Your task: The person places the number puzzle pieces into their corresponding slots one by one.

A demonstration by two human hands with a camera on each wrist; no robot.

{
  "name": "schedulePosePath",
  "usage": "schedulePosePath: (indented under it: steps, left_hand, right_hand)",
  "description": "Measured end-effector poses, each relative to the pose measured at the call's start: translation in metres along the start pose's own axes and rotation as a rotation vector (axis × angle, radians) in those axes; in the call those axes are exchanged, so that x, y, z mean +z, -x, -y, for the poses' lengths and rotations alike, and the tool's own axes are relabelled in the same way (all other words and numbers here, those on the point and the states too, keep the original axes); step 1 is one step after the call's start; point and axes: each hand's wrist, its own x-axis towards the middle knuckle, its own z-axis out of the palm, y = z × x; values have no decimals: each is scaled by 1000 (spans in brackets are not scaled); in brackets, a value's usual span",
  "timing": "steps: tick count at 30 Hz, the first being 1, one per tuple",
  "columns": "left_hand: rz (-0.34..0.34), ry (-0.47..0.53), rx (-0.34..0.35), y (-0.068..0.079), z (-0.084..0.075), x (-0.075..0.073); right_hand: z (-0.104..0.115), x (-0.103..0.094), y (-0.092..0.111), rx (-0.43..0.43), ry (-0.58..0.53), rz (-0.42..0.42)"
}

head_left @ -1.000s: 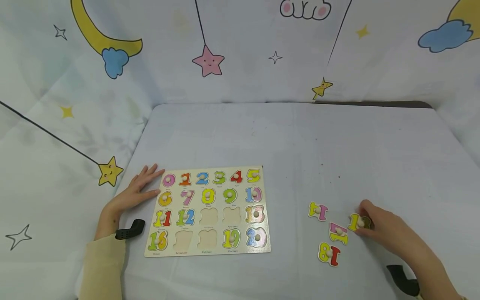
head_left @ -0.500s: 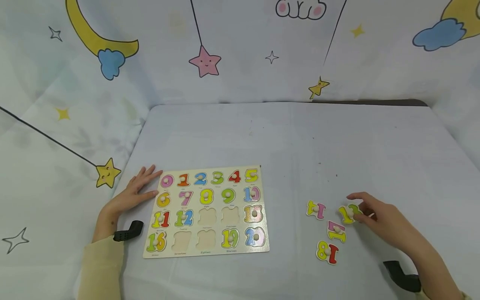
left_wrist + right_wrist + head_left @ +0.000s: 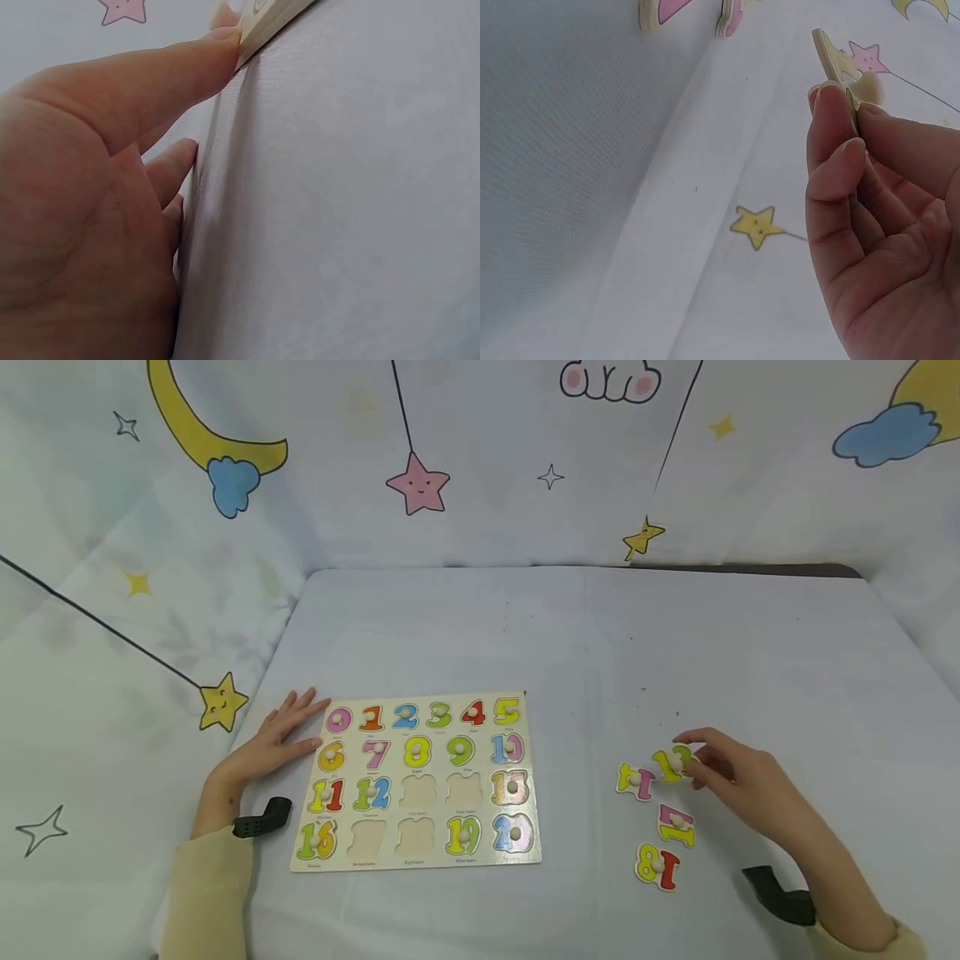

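Note:
My right hand (image 3: 750,785) pinches a number 13 puzzle piece (image 3: 666,766), a yellow 1 and green 3 with a small knob. In the right wrist view that piece (image 3: 829,56) is held up between thumb and fingertips, above the table. My left hand (image 3: 262,747), its fingers spread, touches the left edge of the wooden number puzzle board (image 3: 551,862). Its thumb meets the board's edge (image 3: 262,41) in the left wrist view. Several recesses in the board's lower two rows hold no piece; knobbed number pieces fill the others.
On the white table right of the board lie a 14 piece (image 3: 635,782), a pink-and-yellow piece (image 3: 677,827) partly unreadable, and an 18 piece (image 3: 657,867). A printed curtain (image 3: 480,518) rises behind the table's far edge.
My right hand has carried the 13 piece up from the table, leftward and away from me, close to the 14 piece. My left hand stays at the board's edge.

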Motion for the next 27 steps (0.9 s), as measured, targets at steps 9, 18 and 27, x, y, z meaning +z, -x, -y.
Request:
schedulePosePath:
  steps: [9,18,27]
  left_hand:
    - [5,-4,-24,1,-12,0]
    - [7,20,-15,6,-44,-1]
    - [3,25,-7,7,-44,-1]
  right_hand:
    - [14,4,-15,-37,-113,-14]
    - [34,15,-41,-97,-165,38]
    - [74,44,-74,-91,-127,54]
